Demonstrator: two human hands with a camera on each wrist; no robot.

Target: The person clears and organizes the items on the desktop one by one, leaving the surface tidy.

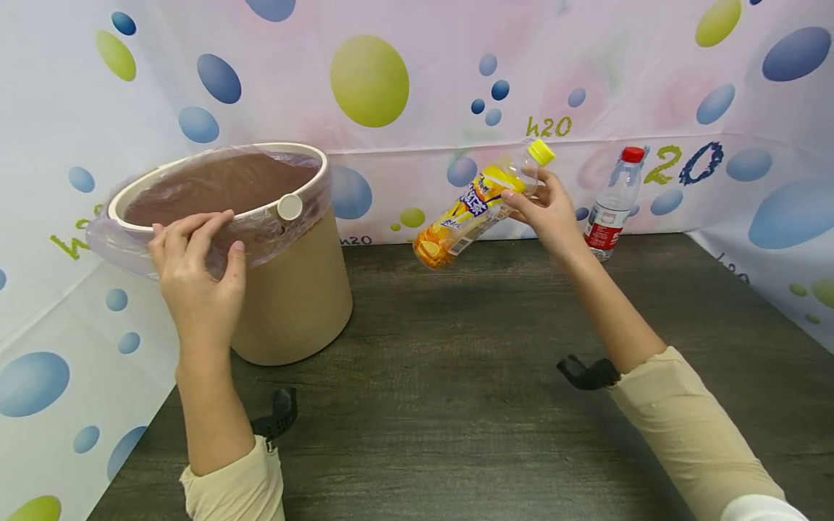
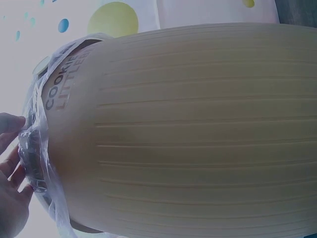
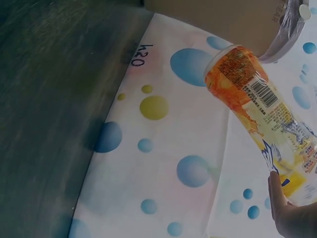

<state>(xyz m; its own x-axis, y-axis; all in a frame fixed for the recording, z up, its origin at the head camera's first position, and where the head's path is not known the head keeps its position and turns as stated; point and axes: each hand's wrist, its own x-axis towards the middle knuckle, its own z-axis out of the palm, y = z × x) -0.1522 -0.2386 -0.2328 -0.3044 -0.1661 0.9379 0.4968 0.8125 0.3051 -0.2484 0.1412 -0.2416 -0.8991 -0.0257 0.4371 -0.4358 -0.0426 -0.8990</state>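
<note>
A beige trash can (image 1: pixel 293 289), lined with a thin clear plastic bag (image 1: pixel 267 242), stands at the left. My left hand (image 1: pixel 198 278) holds its near rim, fingers over the edge and thumb against the outside of the bag. From the left wrist, fingers (image 2: pixel 10 163) show on the bagged rim beside the ribbed wall. To the right of the can, my right hand (image 1: pixel 544 213) grips an orange drink bottle (image 1: pixel 469 210) near its neck. The bottle is tilted above the table, yellow cap up to the right and base down to the left; its base points toward the can in the right wrist view.
Behind my right hand, a clear bottle (image 1: pixel 612 206) with a red cap and red-and-white label stands at the back of the dark wood-grain table (image 1: pixel 449 383). A white backdrop (image 1: pixel 430 94) with blue and green dots borders the table at the back and both sides.
</note>
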